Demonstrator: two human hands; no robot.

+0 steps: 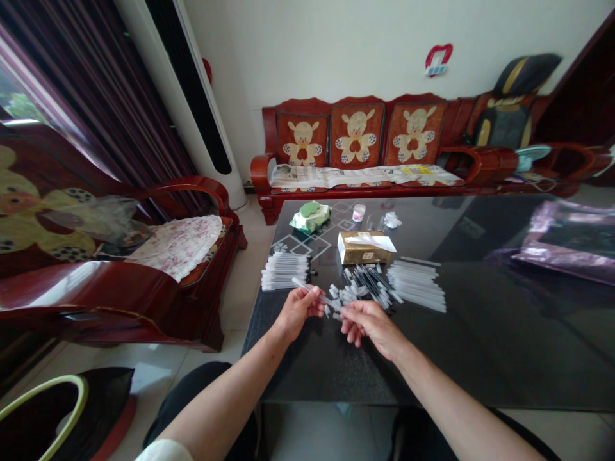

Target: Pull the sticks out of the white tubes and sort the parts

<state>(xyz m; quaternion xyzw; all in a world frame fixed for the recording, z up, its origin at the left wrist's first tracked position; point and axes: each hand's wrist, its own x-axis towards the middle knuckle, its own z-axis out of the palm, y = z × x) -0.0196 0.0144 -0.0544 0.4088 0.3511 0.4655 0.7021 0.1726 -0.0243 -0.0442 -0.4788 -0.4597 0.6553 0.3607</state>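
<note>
My left hand (300, 312) is closed around a translucent white pen barrel (300, 282), which sticks out past the thumb on both sides. Close by on the right, my right hand (369, 325) pinches with thumb and index finger at a small pale piece (337, 316), too small to name surely. Just beyond the hands lies a heap of small whitish pen caps (348, 293). Black pen parts with clear tips (372, 282) are scattered behind it. To the right rests a row of clear tubes (417, 285), and to the left a stack of white pens with dark ends (287, 271).
On the dark glossy table (480, 333) stand a tissue box (365, 255), a green wipes pack (310, 218), a small white cup (359, 212) and a crumpled tissue (393, 220). A purple plastic-wrapped package (571, 246) lies at the right. Wooden seats (259, 176) surround the table.
</note>
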